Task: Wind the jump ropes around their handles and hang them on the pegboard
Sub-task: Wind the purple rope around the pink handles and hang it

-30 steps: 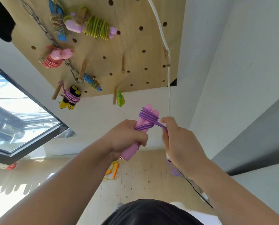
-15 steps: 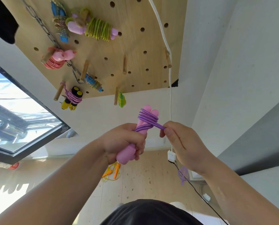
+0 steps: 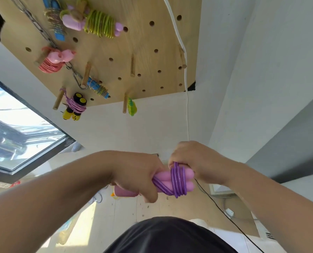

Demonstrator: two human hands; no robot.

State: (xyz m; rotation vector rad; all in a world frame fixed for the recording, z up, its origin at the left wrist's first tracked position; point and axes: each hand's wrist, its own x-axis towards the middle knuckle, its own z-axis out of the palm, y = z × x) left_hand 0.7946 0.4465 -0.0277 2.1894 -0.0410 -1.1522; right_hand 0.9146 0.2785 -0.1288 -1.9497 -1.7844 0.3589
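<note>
Centre of frame, low: left hand grips the pair of pink handles round their middle, fingers curled tight, with the butt end sticking out lower left of the fist. The purple rope is wound in several tight turns round the handles near their rounded tips, just right of the left hand. Right hand sits at the tip end, fingers curled down onto the top of the rope coil and holding the rope there; the exact pinch point is hidden behind the knuckles. Both hands are close together, held in the air above the wooden floor.

Pegboard fills the upper left and centre. Already hanging on its pegs:
- a green-yellow rope bundle
- a red rope bundle
- a blue-handled bundle
- a yellow-black bundle at the lower edge

A metal chain runs diagonally across the board. A white cable drops down the board's right side. Window is at left.
</note>
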